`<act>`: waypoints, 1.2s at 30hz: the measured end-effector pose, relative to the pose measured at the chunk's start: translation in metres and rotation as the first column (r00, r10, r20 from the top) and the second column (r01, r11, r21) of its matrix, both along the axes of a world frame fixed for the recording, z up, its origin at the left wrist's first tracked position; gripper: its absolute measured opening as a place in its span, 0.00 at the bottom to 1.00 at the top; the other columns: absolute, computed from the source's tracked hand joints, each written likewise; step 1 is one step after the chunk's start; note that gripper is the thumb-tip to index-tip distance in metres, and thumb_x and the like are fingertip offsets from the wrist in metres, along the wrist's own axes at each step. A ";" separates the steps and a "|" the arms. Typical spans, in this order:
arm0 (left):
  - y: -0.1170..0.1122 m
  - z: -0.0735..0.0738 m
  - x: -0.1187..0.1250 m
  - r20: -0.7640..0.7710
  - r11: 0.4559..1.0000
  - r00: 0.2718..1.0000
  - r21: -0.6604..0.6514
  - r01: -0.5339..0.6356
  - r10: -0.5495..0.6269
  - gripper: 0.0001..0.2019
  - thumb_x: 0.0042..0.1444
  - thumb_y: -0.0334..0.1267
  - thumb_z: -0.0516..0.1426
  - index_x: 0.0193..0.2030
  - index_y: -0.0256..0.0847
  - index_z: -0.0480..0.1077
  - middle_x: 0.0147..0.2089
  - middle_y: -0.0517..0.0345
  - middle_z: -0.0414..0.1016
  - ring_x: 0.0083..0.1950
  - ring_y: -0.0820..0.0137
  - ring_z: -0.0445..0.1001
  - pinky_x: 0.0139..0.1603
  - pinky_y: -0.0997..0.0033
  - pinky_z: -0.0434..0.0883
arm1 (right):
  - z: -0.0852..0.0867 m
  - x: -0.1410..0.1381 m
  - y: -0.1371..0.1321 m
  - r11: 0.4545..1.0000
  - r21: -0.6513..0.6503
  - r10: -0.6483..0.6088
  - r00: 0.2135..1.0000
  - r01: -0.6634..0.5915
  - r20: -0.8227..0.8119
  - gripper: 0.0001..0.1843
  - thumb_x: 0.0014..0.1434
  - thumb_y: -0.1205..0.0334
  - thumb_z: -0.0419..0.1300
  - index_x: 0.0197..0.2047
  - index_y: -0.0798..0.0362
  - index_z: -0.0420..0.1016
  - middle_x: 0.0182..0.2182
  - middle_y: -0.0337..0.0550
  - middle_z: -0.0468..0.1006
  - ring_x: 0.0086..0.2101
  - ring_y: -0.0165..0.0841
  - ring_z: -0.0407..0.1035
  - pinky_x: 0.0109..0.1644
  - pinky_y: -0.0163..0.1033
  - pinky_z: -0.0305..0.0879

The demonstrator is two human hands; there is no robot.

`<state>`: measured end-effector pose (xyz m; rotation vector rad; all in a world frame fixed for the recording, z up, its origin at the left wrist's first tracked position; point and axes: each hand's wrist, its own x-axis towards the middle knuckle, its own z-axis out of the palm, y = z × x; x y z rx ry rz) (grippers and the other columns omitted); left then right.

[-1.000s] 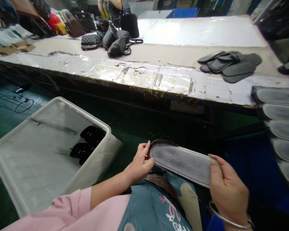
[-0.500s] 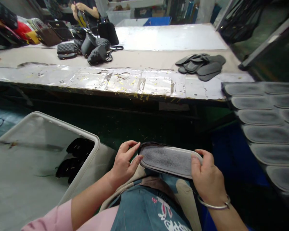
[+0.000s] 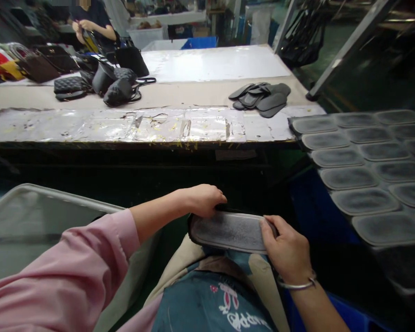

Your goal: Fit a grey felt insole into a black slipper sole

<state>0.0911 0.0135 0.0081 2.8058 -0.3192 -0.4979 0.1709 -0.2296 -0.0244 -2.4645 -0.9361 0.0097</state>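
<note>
Above my lap lies a long oval grey panel (image 3: 233, 232) with rounded ends and a dark rim, looking like a bag's base piece. My right hand (image 3: 286, 249) grips its right end, thumb on the grey face and fingers behind. At the far edge, left of the middle, my left hand (image 3: 207, 200) is closed with its fingers curled on the rim; its fingertips are partly hidden. A teal apron (image 3: 207, 295) with a printed rabbit covers my lap beneath the panel.
Similar oval panels (image 3: 342, 178) lie in rows on a surface at right. Ahead, a worktable (image 3: 180, 94) bears black bags (image 3: 119, 91) and a pile of dark oval pieces (image 3: 273, 99). A white bin (image 3: 72, 196) stands at left. Another person (image 3: 100, 30) works behind the table.
My left hand has moved from the panel's left end to its far edge, and the forearm has swung forward over the bin. My right hand keeps its grip. The view has turned slightly right.
</note>
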 end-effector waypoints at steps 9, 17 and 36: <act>-0.002 -0.015 -0.001 0.246 0.988 0.958 0.051 0.143 -0.151 0.09 0.56 0.35 0.51 0.37 0.40 0.73 0.34 0.54 0.75 0.31 0.70 0.73 0.26 0.73 0.63 | 0.007 0.001 0.005 0.962 -0.269 -0.032 0.999 0.042 0.040 0.12 0.60 0.54 0.53 0.40 0.48 0.74 0.31 0.40 0.79 0.29 0.38 0.74 0.29 0.38 0.59; -0.020 -0.030 0.003 0.288 0.997 0.955 0.023 -0.078 0.068 0.15 0.62 0.41 0.47 0.31 0.38 0.70 0.32 0.54 0.74 0.30 0.69 0.73 0.27 0.72 0.64 | 0.014 -0.005 0.016 0.925 -0.368 -0.064 0.995 0.088 0.078 0.20 0.62 0.56 0.51 0.54 0.55 0.67 0.29 0.47 0.79 0.28 0.41 0.74 0.28 0.39 0.57; -0.105 -0.026 -0.003 0.380 0.900 0.877 -0.419 -0.122 0.295 0.30 0.52 0.44 0.57 0.60 0.37 0.57 0.57 0.40 0.63 0.56 0.55 0.64 0.55 0.53 0.66 | 0.044 0.005 0.017 0.990 -0.112 -0.120 0.916 0.083 -0.382 0.33 0.57 0.67 0.45 0.65 0.70 0.51 0.32 0.58 0.78 0.34 0.42 0.73 0.37 0.41 0.64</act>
